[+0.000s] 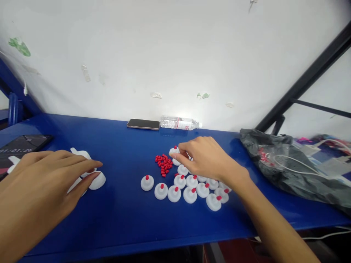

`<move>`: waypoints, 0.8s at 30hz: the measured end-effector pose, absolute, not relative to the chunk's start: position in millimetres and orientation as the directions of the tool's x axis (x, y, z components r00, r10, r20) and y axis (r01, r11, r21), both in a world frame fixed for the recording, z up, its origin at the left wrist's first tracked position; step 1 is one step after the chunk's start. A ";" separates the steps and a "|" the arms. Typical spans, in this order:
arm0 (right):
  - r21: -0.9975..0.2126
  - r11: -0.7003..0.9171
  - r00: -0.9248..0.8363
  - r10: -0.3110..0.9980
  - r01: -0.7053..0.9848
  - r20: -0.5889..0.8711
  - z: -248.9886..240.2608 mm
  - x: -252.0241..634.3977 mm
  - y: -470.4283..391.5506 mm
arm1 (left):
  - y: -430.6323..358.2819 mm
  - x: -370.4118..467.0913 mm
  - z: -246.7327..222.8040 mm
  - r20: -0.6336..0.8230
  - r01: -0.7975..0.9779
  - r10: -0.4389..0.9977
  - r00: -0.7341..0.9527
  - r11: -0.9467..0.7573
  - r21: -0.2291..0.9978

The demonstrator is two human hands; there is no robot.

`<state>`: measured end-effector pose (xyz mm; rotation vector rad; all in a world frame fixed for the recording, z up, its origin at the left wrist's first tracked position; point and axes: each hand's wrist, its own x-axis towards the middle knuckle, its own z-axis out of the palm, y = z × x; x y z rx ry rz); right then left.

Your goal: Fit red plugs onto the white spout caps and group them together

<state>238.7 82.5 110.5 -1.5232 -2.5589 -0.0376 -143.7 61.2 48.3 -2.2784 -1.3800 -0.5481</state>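
My left hand (pixel 59 173) hovers over a group of white funnel-shaped pieces (pixel 97 180) at the left, thumb and fingers apart; it partly hides them. To the right, my right hand (pixel 204 155) is closed in a pinch at a white funnel-shaped piece with a red tip (pixel 173 150). Its thumb and forefinger cover part of that piece. Several similar white pieces with red tips (pixel 190 195) stand on the blue table below and behind this hand. Beside its fingertips lies a loose pile of small red caps (pixel 164 165).
Against the wall, a phone (pixel 143 124) and a clear plastic bottle (pixel 179 123) lie on the blue table (pixel 120 219). A device showing a timer (pixel 19 146) is at the far left. A dark plastic bag (pixel 274 171) with cables covers the right side.
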 end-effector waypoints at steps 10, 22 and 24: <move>-0.075 0.513 -0.501 0.855 0.855 0.134 108.2 234.1 82.8 | 68.9 -148.0 45.4 0.490 0.877 0.728 0.479 -0.381 -0.293; -0.193 0.646 -0.651 0.758 0.738 0.049 107.0 246.1 83.1 | 70.5 -142.7 52.1 0.414 0.900 0.800 0.435 -0.374 -0.223; -0.206 0.643 -0.653 0.757 0.738 0.022 106.2 246.8 84.2 | 68.9 -140.8 52.7 0.408 0.896 0.799 0.441 -0.370 -0.245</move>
